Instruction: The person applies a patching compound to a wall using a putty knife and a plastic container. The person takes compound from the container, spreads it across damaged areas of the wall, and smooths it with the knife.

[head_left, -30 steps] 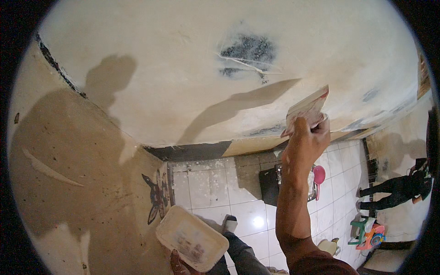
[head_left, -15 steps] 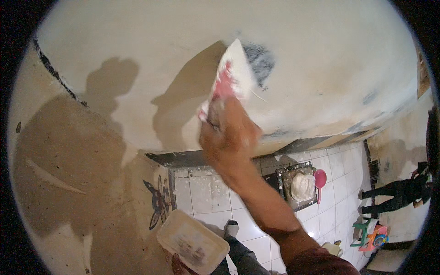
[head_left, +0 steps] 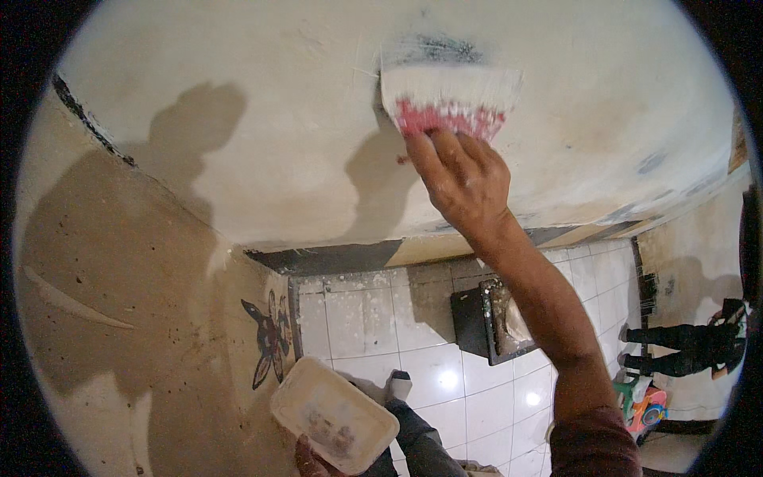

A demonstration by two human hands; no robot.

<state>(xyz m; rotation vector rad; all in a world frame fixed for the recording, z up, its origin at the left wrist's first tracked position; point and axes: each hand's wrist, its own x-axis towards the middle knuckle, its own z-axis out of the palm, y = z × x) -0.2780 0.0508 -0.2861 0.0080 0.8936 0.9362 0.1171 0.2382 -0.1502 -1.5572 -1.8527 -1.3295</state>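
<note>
My right hand (head_left: 465,179) grips a wide putty knife (head_left: 445,115) with a pink body and white putty across its blade. The blade lies against the cream wall (head_left: 604,87), just below a dark smudged patch (head_left: 445,49). At the lower left, my left hand (head_left: 308,459) holds a shallow cream plastic tub (head_left: 380,425) by its near edge, with greyish residue on its bottom. Only part of the left hand shows, its fingers mostly hidden by the tub.
Below the wall, a black box-like stand (head_left: 470,318) bears a white bundle (head_left: 517,322), partly behind my forearm. A flower decoration (head_left: 272,338) marks the brown wall at left. White floor tiles (head_left: 362,318) are speckled. Another person (head_left: 675,350) stands far right near a colourful stool (head_left: 648,407).
The putty knife has swung from edge-on to flat against the wall, and my right hand has moved right and up with it. The tub stays nearly in place.
</note>
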